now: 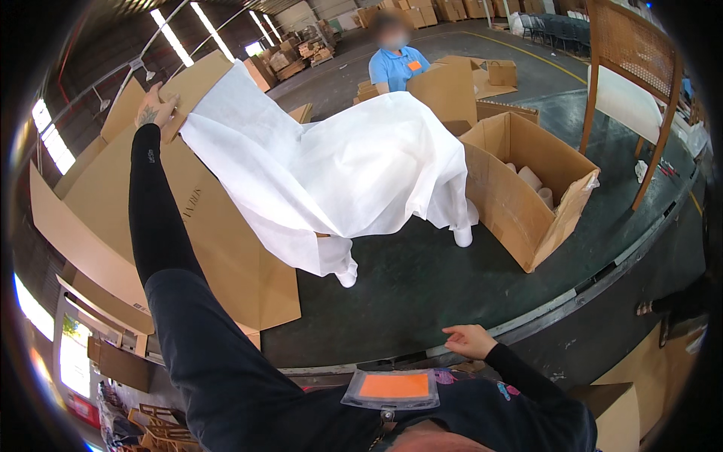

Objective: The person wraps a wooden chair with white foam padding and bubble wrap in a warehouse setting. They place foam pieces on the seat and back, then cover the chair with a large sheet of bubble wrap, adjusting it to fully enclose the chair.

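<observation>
At the upper left my left hand (156, 108) is closed over the top edge of a cardboard flap (202, 84), my arm stretched out far. Beside that flap stands a chair-shaped item draped in a thin white sheet (369, 158). White wrapping covers its feet (464, 235) where they rest on the dark green table (376, 294). My right hand (471, 341) hovers by the table's near edge, apart from the sheet. It holds nothing, with the index finger stretched out and the other fingers loosely bent.
An open cardboard box (501, 203) with white rolled pieces inside stands right of the draped item. Large cardboard panels (218, 248) lean at the left. A wooden chair (633, 98) with a woven back stands at the far right. Across the table is a person in a blue shirt (398, 68).
</observation>
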Demonstrator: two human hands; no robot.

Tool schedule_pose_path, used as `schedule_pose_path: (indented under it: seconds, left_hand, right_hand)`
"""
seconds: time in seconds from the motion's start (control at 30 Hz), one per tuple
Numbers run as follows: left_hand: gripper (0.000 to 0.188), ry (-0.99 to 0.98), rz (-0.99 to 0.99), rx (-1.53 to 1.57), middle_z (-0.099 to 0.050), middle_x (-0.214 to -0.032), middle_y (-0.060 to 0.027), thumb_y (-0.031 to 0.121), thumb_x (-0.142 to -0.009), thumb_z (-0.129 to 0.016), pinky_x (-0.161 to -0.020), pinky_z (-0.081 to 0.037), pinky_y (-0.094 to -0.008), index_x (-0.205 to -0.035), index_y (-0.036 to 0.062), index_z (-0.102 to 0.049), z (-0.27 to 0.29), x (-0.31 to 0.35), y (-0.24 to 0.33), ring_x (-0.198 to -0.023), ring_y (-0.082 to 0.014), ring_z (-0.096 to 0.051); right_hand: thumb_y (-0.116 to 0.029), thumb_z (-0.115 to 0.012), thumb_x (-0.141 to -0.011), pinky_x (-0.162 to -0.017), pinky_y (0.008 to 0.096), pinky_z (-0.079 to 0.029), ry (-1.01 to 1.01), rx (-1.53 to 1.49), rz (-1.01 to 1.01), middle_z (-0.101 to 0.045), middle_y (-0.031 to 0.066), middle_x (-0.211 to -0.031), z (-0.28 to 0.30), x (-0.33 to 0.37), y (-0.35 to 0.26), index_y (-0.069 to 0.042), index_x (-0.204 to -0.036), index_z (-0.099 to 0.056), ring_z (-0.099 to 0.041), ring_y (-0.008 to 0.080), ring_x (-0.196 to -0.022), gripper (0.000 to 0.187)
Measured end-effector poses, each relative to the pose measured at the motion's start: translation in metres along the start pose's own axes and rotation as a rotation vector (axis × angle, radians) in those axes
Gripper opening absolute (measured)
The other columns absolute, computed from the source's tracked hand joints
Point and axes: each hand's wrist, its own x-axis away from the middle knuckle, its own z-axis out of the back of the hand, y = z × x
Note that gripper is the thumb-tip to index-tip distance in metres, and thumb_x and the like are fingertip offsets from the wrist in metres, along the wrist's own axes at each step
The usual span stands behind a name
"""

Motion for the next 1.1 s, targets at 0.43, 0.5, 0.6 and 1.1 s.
schedule_pose_path:
  seconds: [0.43,0.5,0.6,1.1]
  left_hand:
    - [0.032,-0.231,-0.045,-0.723,-0.066,-0.125,-0.0076,0.023,-0.087,-0.052,-0.110,-0.025,-0.0599,-0.113,0.0170,-0.069,-0.033,-0.044,0.113,-0.117,-0.0254,-0.062]
    - [0.037,-0.301,0.003,-0.716,-0.062,-0.132,-0.0064,0.028,-0.089,-0.051,-0.110,-0.023,-0.0629,-0.122,0.0190,-0.065,-0.045,-0.054,0.115,-0.124,-0.0263,-0.058]
    - [0.041,-0.341,0.074,-0.715,-0.059,-0.137,-0.0047,0.029,-0.092,-0.049,-0.111,-0.023,-0.0628,-0.130,0.0205,-0.062,-0.070,-0.071,0.134,-0.128,-0.0248,-0.055]
    - [0.069,-0.266,0.157,-0.854,-0.061,-0.130,-0.0172,0.061,-0.077,-0.064,-0.101,-0.048,-0.0409,-0.123,0.0108,-0.064,-0.159,-0.113,0.104,-0.123,-0.0305,-0.057]
  right_hand:
    - [-0.034,-0.068,-0.082,-0.088,0.0423,-0.052,0.256,0.200,-0.266,-0.068,0.0138,-0.111,-0.006,-0.073,0.017,-0.009,-0.122,-0.064,-0.064,0.0320,-0.102,0.048]
    - [-0.038,-0.069,-0.082,-0.098,0.0457,-0.046,0.288,0.438,-0.401,-0.059,0.0171,-0.131,0.001,-0.096,0.051,-0.010,-0.129,-0.059,-0.055,0.0344,-0.121,0.055]
    - [-0.045,-0.068,-0.084,-0.113,0.0538,-0.027,0.335,0.665,-0.632,-0.030,0.0194,-0.155,0.017,-0.132,0.100,-0.009,-0.144,-0.042,-0.024,0.0373,-0.144,0.075]
    - [-0.044,-0.058,-0.085,-0.120,0.0558,-0.001,0.398,0.725,-0.668,-0.012,0.0173,-0.162,0.028,-0.171,0.152,-0.011,-0.154,-0.024,-0.004,0.0347,-0.151,0.084]
